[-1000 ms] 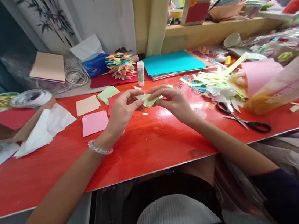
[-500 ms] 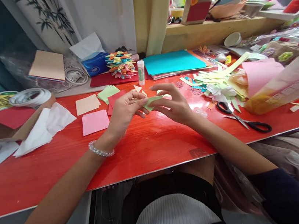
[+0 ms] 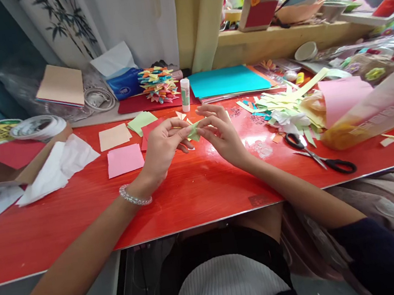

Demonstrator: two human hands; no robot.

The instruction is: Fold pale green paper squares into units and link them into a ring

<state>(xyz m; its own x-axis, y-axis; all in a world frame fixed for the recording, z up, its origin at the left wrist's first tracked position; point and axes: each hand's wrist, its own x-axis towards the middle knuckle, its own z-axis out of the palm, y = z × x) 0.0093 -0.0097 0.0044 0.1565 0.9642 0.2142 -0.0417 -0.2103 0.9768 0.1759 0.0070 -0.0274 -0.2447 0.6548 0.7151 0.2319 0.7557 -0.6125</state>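
Your left hand [image 3: 160, 147]: grip pinched, thumb and fingers closed on small folded light-green paper piece [image 3: 194, 132]. Your right hand [image 3: 224, 138]: grip pinched too, fingertips on right end of same piece. Piece held up over glossy red tabletop [image 3: 196, 191], nearer you than upright white-and-green glue stick [image 3: 186, 95]. Square pink paper stack [image 3: 124, 160] left; black-handled metal scissors [image 3: 317, 158] right.

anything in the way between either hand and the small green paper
Nothing visible is in the way: the left hand and the right hand both have fingertips on the small green paper. The glue stick stands beyond them, farther back on the red table, not in between.
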